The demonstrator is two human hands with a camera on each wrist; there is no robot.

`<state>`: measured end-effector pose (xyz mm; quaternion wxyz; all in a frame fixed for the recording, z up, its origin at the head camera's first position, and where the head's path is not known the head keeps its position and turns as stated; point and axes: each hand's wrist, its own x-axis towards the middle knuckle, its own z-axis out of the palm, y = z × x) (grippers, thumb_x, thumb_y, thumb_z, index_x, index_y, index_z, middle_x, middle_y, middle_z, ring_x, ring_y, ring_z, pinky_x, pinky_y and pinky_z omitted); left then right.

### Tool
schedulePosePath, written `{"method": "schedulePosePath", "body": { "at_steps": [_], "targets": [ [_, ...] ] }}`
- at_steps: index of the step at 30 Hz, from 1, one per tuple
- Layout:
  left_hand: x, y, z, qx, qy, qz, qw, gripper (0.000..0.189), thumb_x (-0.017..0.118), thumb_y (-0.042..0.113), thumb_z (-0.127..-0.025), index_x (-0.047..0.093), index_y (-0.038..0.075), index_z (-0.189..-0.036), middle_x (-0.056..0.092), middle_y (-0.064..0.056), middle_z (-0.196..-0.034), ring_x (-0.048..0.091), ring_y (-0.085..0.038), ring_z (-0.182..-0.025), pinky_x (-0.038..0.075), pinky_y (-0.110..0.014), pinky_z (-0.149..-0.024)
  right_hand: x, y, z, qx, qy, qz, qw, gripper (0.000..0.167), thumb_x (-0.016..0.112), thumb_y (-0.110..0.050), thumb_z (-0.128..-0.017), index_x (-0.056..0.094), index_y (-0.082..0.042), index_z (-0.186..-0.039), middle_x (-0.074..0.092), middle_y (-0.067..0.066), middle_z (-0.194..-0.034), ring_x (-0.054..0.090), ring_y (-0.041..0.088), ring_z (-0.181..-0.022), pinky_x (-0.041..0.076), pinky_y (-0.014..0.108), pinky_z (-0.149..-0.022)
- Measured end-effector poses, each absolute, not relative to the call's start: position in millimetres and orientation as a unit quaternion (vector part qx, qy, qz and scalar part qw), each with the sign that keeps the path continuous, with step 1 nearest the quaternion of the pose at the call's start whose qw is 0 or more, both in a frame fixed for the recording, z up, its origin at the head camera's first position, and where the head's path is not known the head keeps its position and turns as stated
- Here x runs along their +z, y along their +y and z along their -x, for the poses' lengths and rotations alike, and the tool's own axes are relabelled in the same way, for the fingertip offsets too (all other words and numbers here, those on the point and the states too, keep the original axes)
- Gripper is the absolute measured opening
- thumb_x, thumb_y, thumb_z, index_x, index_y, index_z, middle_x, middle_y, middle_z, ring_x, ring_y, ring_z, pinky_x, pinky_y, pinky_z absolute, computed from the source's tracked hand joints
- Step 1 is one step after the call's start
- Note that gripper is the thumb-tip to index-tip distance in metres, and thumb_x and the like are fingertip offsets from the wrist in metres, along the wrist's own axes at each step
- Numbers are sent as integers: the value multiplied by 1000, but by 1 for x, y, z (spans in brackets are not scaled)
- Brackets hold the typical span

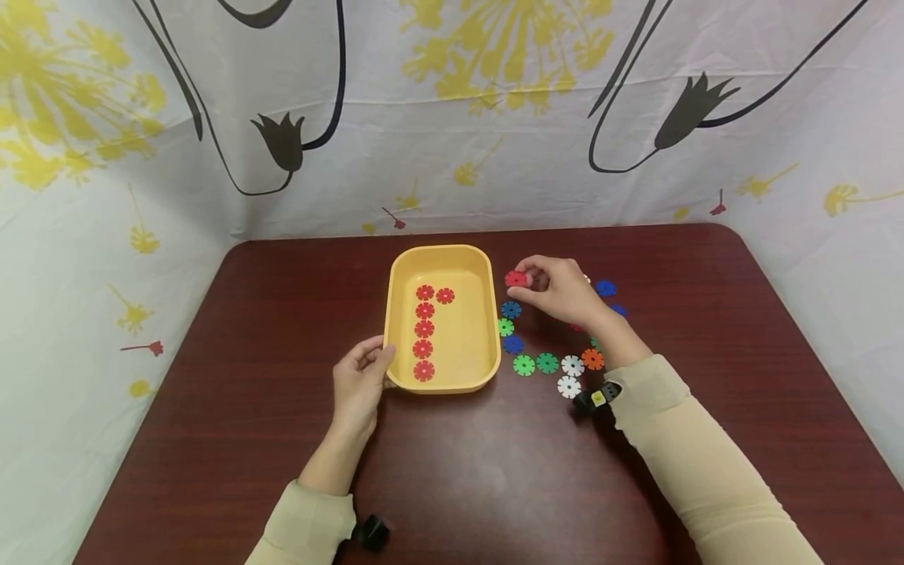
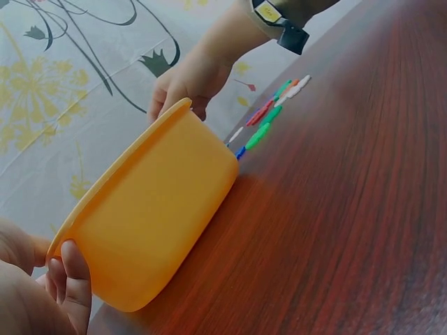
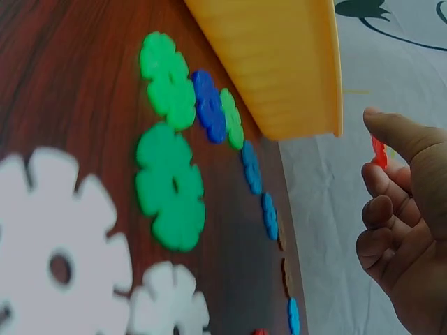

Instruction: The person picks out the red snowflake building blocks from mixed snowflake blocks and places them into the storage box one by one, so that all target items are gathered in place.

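A yellow tray (image 1: pixel 462 345) stands on the table, with a column of red notched discs (image 1: pixel 424 329) along its left side and one more red disc (image 1: pixel 445 296) beside the top one. My left hand (image 1: pixel 361 384) grips the tray's left rim, thumb over the edge; the left wrist view shows its fingers (image 2: pixel 75 279) curled at the outer wall. Between thumb and fingers, my right hand (image 1: pixel 561 288) pinches a red disc (image 1: pixel 516 278) just right of the tray's upper right rim. The right wrist view shows this disc (image 3: pixel 378 151) edge-on, raised above the table.
Right of the tray lie several loose discs: green (image 1: pixel 524 365), blue (image 1: pixel 513 344), white (image 1: pixel 569 387) and orange (image 1: pixel 592 359). Part of this group is hidden under my right hand and forearm. A patterned cloth (image 1: pixel 452 180) hangs behind the dark wooden table (image 1: pixel 282 314).
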<state>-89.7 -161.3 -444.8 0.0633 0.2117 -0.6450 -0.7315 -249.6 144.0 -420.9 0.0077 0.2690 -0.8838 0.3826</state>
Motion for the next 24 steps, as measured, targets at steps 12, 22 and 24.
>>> {"method": "schedulePosePath", "body": {
  "at_steps": [12,22,24],
  "targets": [
    [-444,-161,91,-728,-648,-214,65,30,70,13,-97,66,-4,-122,57,-6,-90,57,-11,-66,53,-19,-54,-412,117,249,401,-867,-295,2,31,81,-24,-89,69,-5,-110,61,4,-84,54,21,-68,46,28,-57],
    [-446,-160,89,-726,-650,-213,70,29,70,12,-97,66,-4,-122,57,-6,-90,57,-13,-68,54,-20,-54,-408,97,244,408,-856,-316,-2,32,81,-21,-89,69,-2,-112,61,3,-82,53,18,-65,47,29,-58],
    [-446,-160,88,-725,-652,-212,69,30,70,13,-97,66,-4,-122,57,-6,-90,57,-13,-69,54,-20,-54,-408,92,242,410,-854,-321,-3,31,81,-20,-89,69,-2,-112,61,3,-82,53,18,-65,47,29,-58]
  ]
}}
